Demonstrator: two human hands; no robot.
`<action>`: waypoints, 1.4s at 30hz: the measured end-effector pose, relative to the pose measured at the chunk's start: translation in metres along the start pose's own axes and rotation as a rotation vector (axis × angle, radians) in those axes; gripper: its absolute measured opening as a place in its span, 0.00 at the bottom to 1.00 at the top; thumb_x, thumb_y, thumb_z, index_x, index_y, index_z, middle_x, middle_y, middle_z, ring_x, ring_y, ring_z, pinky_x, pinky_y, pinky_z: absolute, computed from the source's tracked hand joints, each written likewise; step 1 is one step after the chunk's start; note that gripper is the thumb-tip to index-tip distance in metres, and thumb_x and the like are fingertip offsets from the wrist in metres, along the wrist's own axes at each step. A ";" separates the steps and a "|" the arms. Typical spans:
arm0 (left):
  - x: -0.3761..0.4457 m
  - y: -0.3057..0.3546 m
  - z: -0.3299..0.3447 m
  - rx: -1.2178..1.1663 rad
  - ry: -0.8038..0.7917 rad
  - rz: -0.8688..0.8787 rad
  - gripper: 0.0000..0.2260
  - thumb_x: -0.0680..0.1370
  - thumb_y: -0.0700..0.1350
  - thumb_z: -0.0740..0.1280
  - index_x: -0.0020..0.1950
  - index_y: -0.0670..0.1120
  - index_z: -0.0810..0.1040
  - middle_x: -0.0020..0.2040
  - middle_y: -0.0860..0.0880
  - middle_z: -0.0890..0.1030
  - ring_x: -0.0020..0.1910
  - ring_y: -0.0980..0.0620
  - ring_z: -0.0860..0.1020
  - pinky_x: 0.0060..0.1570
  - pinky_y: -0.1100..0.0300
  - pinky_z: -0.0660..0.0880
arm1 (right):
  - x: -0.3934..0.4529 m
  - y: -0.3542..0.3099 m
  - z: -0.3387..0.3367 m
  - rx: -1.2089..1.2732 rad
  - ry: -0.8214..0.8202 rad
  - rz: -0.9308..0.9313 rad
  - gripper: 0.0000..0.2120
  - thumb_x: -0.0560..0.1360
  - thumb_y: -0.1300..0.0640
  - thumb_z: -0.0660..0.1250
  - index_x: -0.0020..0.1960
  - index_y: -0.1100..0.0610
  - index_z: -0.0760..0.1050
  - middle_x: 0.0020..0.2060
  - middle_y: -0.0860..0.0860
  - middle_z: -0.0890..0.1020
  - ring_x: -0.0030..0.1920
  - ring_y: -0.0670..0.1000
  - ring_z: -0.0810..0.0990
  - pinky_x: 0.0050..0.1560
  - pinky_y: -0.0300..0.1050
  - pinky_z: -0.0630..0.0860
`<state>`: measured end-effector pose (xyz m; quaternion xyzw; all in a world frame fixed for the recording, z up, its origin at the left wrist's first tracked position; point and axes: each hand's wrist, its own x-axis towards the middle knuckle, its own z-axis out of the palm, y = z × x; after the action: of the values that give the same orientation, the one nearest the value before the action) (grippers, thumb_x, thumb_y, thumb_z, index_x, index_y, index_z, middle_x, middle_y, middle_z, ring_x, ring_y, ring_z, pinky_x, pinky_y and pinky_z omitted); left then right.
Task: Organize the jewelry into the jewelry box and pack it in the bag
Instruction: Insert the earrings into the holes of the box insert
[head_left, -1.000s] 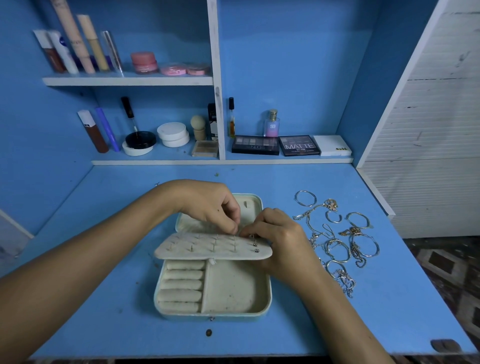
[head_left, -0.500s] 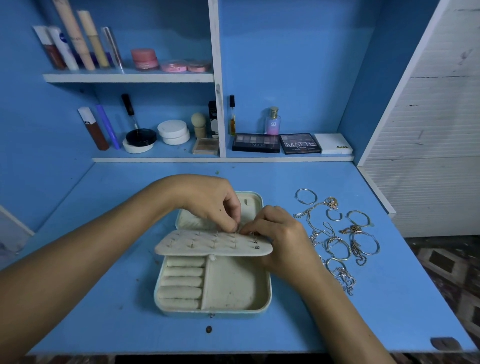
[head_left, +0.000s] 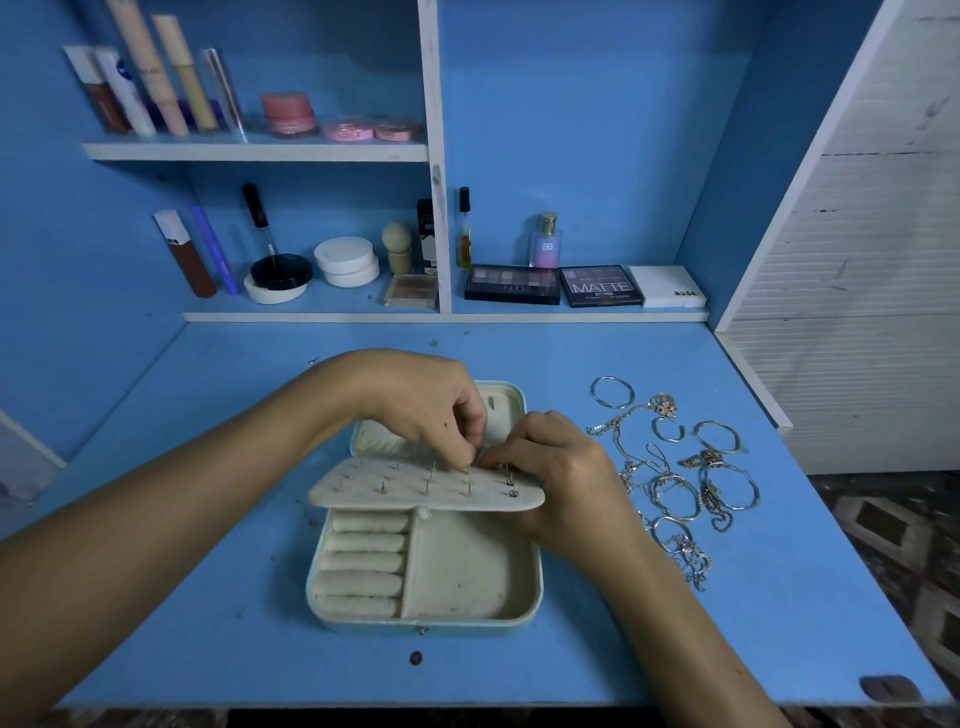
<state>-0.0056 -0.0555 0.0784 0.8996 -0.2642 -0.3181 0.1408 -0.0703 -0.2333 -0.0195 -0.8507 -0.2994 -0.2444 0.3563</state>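
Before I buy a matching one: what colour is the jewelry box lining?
Cream, slightly soiled; the jewelry box shows it best in the head view.

left hand (head_left: 426, 410) | thumb and fingers (head_left: 470, 452) closed tighter at earring panel (head_left: 426, 486) | right hand (head_left: 558, 467) edged nearer

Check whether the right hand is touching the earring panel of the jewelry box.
Touching. The head view shows the right hand with its fingers curled round the right end of the earring panel.
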 end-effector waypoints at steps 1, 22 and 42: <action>0.000 0.000 0.000 -0.005 -0.004 0.001 0.03 0.72 0.44 0.72 0.41 0.52 0.83 0.34 0.60 0.80 0.35 0.63 0.74 0.45 0.57 0.74 | 0.000 0.000 0.000 0.004 -0.004 0.001 0.09 0.70 0.51 0.67 0.45 0.52 0.84 0.38 0.46 0.77 0.37 0.51 0.75 0.31 0.50 0.76; -0.025 -0.026 -0.002 -0.260 0.253 0.066 0.09 0.78 0.41 0.68 0.52 0.53 0.84 0.45 0.53 0.85 0.45 0.58 0.81 0.53 0.59 0.76 | 0.010 0.001 -0.008 0.051 -0.145 0.101 0.10 0.64 0.57 0.71 0.45 0.52 0.84 0.38 0.43 0.75 0.37 0.45 0.76 0.35 0.50 0.78; -0.046 -0.080 0.060 -0.987 1.172 0.147 0.12 0.74 0.45 0.64 0.42 0.59 0.85 0.40 0.56 0.84 0.40 0.57 0.77 0.37 0.64 0.72 | 0.032 -0.016 -0.022 0.225 -0.174 0.549 0.23 0.66 0.50 0.81 0.53 0.46 0.71 0.42 0.43 0.79 0.42 0.40 0.76 0.39 0.30 0.72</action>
<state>-0.0442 0.0306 0.0219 0.7342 -0.0332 0.1395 0.6636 -0.0635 -0.2295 0.0217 -0.8727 -0.1130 -0.0304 0.4740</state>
